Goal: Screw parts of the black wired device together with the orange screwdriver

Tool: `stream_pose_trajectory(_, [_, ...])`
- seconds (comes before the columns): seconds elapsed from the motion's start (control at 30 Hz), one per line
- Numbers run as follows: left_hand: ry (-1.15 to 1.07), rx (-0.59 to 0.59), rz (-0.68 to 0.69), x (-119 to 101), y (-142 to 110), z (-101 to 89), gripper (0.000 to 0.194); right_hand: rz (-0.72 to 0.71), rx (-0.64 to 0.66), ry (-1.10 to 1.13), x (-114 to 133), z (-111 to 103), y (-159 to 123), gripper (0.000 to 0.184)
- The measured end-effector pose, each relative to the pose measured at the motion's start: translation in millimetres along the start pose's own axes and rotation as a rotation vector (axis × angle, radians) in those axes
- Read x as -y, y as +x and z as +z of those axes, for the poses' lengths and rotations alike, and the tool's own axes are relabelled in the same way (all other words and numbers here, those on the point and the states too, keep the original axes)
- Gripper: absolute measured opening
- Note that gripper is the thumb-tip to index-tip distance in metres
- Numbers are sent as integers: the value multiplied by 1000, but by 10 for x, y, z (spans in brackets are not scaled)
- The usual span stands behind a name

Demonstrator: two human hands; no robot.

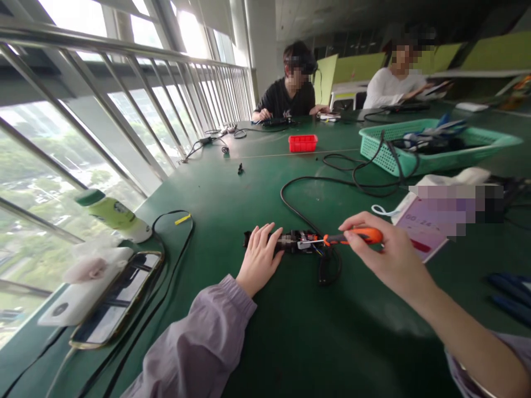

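An opened black corded device [292, 243] lies on the green table, with coloured wires and a metal part showing at its right half. Across its left end lies my left hand [259, 254], fingers over the top and thumb along the near side, holding it against the table. My right hand [384, 260] grips an orange and black screwdriver [360, 236] by the handle. The screwdriver is almost level, its shaft pointing left, and its tip meets the exposed metal part of the device. Which exact spot it touches is too small to tell.
A black cable [290, 190] runs back past a green basket [440, 160] of tools. A red bin [302, 143] stands farther back. Phone [118, 301], bottle [114, 215] and straps are left; a purple-screened device [435, 218] is right. Two people sit across the table.
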State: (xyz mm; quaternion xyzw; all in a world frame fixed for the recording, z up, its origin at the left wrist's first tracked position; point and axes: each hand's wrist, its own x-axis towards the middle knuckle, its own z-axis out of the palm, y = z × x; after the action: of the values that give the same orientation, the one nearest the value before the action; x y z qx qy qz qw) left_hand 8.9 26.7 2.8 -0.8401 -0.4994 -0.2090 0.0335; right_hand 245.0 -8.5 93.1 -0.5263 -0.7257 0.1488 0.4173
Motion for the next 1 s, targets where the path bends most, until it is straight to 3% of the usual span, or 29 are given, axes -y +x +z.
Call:
stream_pose_trajectory(0.13, [-14, 0, -7, 10, -4, -20, 45, 40, 39, 26, 87, -15, 69, 18])
stream_pose_trajectory(0.5, [-25, -36, 16, 36, 3, 0, 40, -29, 17, -250, 260, -24, 21, 27])
stream_pose_trajectory(0.63, [-16, -41, 12, 32, 3, 8, 40, 10, 102, -353, 424, -46, 82, 18])
stream_pose_trajectory(0.7, [-4, -39, 6, 28, 4, 10, 40, 53, 137, -443, 511, -61, 125, 27])
stream_pose_trajectory(0.77, [7, -38, 4, 25, 7, 11, 40, 42, 182, -520, 570, -86, 168, 31])
stream_pose_trajectory(0.87, [20, -44, 5, 28, 17, 9, 39, 0, 250, -575, 580, -154, 222, 20])
stream_pose_trajectory(1.0, [20, -31, 7, 40, 51, 8, 37, -87, 328, -557, 523, -261, 286, 28])
